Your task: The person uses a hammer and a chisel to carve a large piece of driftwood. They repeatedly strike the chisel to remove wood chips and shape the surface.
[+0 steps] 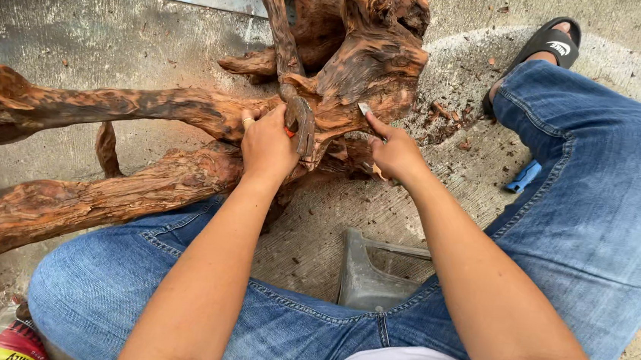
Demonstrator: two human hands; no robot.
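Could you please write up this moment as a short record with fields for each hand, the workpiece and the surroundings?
left hand: left hand rests on the driftwood root, gripping it
right hand: right hand holds a small metal blade, tip against the wood
workpiece: gnarled orange-brown root, lying on the concrete floor
debris: wood chips beside the root
nearby: blue tool on the floor, grey stool under the person

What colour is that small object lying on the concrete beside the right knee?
Blue; the small object lies on the concrete floor, shown in the head view.
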